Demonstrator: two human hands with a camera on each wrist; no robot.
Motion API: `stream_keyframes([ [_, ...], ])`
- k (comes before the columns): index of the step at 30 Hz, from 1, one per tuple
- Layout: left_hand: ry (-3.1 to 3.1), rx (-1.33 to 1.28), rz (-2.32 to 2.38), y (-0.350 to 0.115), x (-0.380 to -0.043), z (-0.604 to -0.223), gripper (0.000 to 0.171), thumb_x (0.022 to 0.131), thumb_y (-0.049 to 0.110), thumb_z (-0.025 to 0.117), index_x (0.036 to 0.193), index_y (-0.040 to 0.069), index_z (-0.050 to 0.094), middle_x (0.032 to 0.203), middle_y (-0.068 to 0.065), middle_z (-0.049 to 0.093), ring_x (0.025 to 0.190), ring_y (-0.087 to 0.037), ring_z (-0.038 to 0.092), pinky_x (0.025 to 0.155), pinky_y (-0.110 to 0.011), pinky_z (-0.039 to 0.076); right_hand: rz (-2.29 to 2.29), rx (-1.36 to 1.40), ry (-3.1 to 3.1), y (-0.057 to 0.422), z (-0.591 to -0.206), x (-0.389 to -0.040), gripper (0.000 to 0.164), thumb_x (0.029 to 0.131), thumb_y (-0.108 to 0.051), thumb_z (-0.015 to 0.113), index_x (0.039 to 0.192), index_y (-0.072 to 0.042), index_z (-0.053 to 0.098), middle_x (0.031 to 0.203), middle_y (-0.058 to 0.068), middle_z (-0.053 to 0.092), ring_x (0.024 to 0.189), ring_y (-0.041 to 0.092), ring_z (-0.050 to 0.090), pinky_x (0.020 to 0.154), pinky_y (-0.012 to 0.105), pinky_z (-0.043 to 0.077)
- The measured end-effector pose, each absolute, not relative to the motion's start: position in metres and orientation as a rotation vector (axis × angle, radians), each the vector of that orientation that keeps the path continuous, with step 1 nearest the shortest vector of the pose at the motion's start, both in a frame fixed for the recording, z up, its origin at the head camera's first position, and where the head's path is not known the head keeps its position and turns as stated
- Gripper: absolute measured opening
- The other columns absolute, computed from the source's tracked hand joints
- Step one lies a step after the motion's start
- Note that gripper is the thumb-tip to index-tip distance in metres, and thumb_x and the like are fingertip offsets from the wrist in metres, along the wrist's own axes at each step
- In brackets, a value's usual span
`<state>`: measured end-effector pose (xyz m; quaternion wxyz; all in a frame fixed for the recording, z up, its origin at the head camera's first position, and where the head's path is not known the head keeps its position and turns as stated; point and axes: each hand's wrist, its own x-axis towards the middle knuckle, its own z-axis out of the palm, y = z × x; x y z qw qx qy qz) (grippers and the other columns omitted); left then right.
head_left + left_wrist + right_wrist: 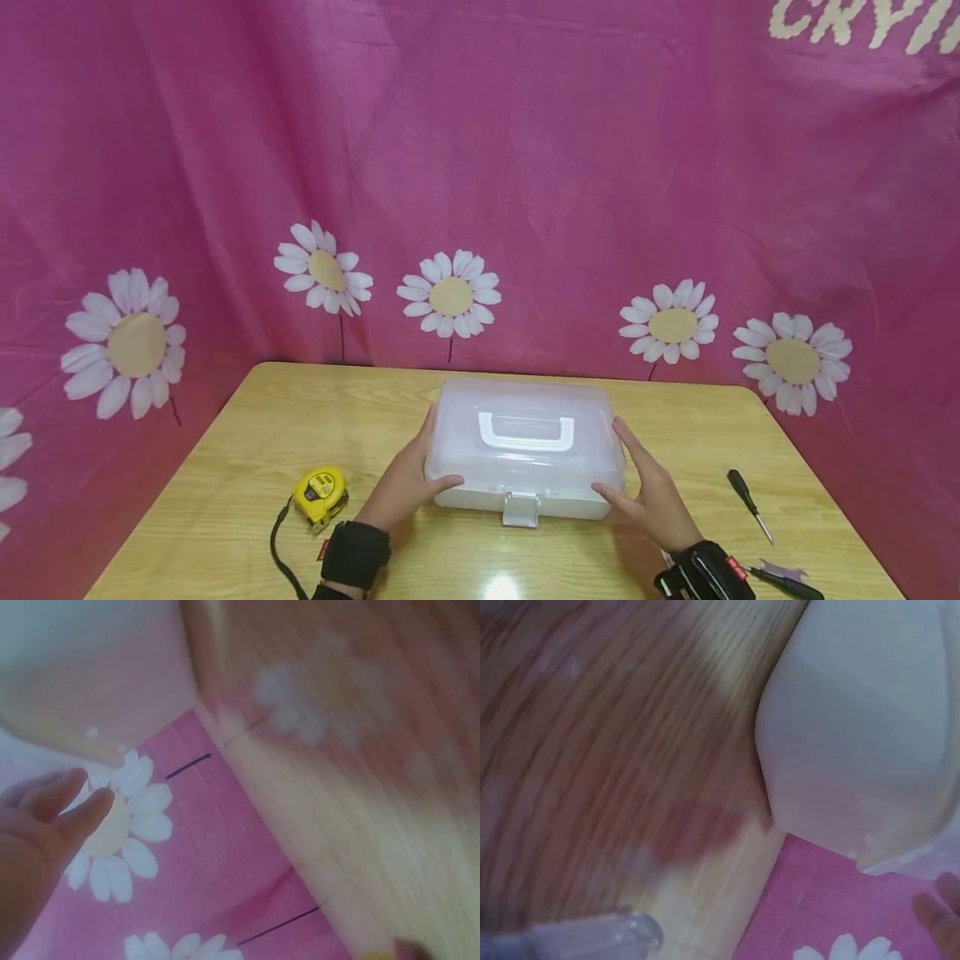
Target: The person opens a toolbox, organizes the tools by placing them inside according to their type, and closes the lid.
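Note:
A storage box with a clear lid, a white carry handle and a white base stands on the table between the two hands. Its front latch sticks outward. The left hand lies along the box's left side, thumb extended at the front corner. On the opposite side, the right hand has its fingers stretched along the side and its thumb at the front right corner. Left fingertips show near the lid's rim in the left wrist view. In the right wrist view, the base fills the upper right.
A yellow tape measure with a black strap lies left. On the right are a black-handled screwdriver, another black-handled tool and a flat purple-grey piece. A pink flowered curtain hangs behind the table.

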<state>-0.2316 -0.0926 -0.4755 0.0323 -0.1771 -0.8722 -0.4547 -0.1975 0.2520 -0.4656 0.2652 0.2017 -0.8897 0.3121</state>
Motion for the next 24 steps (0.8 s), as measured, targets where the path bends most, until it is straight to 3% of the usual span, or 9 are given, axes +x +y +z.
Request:
stream_keyframes([
  [3,-2.677,-0.551,-1.361,-0.091,-0.231,-0.477,0.099,0.076,0.037,0.075,0.152,0.026,0.012,0.153,-0.013,0.029,0.138,-0.032,0.034,0.111,-0.049,0.031,0.871,0.558,-2.404,0.253,-0.471,-0.201,0.084,0.065,-0.005,0.083,0.139,-0.003,0.042,0.141,0.028,0.041,0.129,-0.019,0.018,0.098,-0.004,0.023],
  [7,-2.698,-0.531,-1.308,-0.089,-0.229,-0.476,0.087,0.078,0.037,0.073,0.149,0.031,0.023,0.153,-0.011,0.031,0.138,-0.034,0.034,0.11,-0.053,0.031,0.875,0.565,-2.394,0.253,-0.475,-0.203,0.078,0.064,-0.005,0.083,0.135,-0.006,0.049,0.141,0.029,0.039,0.127,-0.019,0.021,0.086,-0.001,0.039],
  [13,-2.737,-0.48,-1.212,-0.088,-0.23,-0.473,0.084,0.079,0.037,0.071,0.148,0.027,0.025,0.151,-0.007,0.035,0.136,-0.032,0.038,0.112,-0.055,0.026,0.898,0.531,-2.395,0.251,-0.477,-0.206,0.077,0.066,-0.006,0.082,0.135,-0.009,0.049,0.143,0.027,0.039,0.125,-0.021,0.021,0.072,0.027,0.057],
  [17,-2.776,-0.453,-1.169,-0.087,-0.23,-0.473,0.084,0.079,0.039,0.07,0.148,0.027,0.024,0.15,-0.006,0.037,0.134,-0.032,0.04,0.112,-0.055,0.026,0.975,0.506,-2.423,0.251,-0.478,-0.205,0.078,0.067,-0.006,0.082,0.136,-0.011,0.048,0.145,0.027,0.035,0.124,-0.022,0.02,0.067,0.033,0.058],
  [19,-2.773,-0.456,-1.159,-0.087,-0.23,-0.473,0.083,0.079,0.039,0.07,0.148,0.026,0.024,0.15,-0.006,0.038,0.134,-0.032,0.041,0.113,-0.054,0.025,0.982,0.481,-2.451,0.251,-0.478,-0.203,0.08,0.066,-0.009,0.083,0.138,-0.013,0.047,0.145,0.027,0.035,0.125,-0.015,0.025,0.07,0.033,0.058],
  [21,-2.762,-0.469,-1.129,-0.086,-0.228,-0.473,0.083,0.079,0.039,0.07,0.148,0.024,0.025,0.149,-0.007,0.039,0.133,-0.031,0.042,0.113,-0.054,0.025,0.958,0.458,-2.457,0.251,-0.478,-0.202,0.082,0.064,-0.011,0.084,0.137,-0.015,0.048,0.143,0.027,0.039,0.126,0.0,0.039,0.073,0.032,0.058],
  [24,-2.754,-0.484,-1.099,-0.086,-0.226,-0.474,0.083,0.079,0.039,0.07,0.148,0.02,0.027,0.149,-0.008,0.039,0.134,-0.029,0.042,0.115,-0.053,0.022,0.895,0.434,-2.438,0.252,-0.478,-0.2,0.082,0.061,-0.013,0.085,0.135,-0.016,0.051,0.136,0.027,0.047,0.117,0.025,0.054,0.084,0.013,0.05],
])
